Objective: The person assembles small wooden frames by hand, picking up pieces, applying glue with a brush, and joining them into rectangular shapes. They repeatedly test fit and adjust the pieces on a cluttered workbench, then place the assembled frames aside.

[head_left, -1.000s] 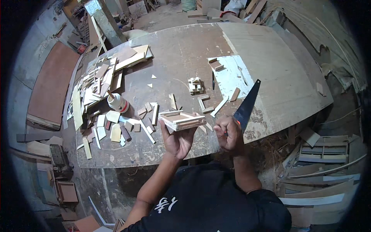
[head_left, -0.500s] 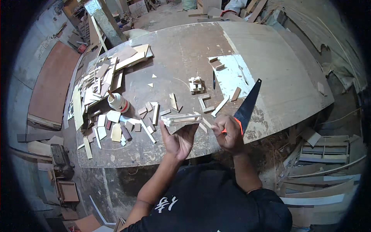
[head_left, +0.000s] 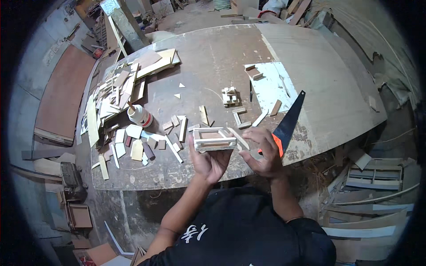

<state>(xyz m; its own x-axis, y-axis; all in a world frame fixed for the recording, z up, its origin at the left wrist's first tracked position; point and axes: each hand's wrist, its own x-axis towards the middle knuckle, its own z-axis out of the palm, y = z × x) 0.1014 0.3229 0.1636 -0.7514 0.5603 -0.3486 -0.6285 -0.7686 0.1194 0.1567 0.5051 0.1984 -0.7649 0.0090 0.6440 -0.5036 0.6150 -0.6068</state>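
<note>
A small rectangular frame of pale wooden strips (head_left: 215, 144) rests in my left hand (head_left: 207, 165), which grips it from below with the thumb at its left end. Its open top shows, with a short crosspiece inside near the right end. Beside that right end is my right hand (head_left: 264, 155), fingers curved and apart, with nothing visible between them. Slanted wooden strips (head_left: 239, 138) lie between the frame and the right fingers; whether the fingertips touch them I cannot tell. A handsaw (head_left: 289, 122) with a dark blade and orange handle lies just beyond the right hand, its handle partly hidden.
On the worktable (head_left: 213, 53), a white glue bottle (head_left: 140, 116) stands left, near a heap of wood scraps (head_left: 117, 95). Ahead are a small block-like wooden assembly (head_left: 230, 96), a U-shaped wooden piece (head_left: 241, 119), a white sheet (head_left: 276, 86) and a black pen (head_left: 251, 91).
The wooden frame has tilted in my left hand, so its open top now shows. My right hand has gone from closed to spread fingers. The view has shifted slightly.
</note>
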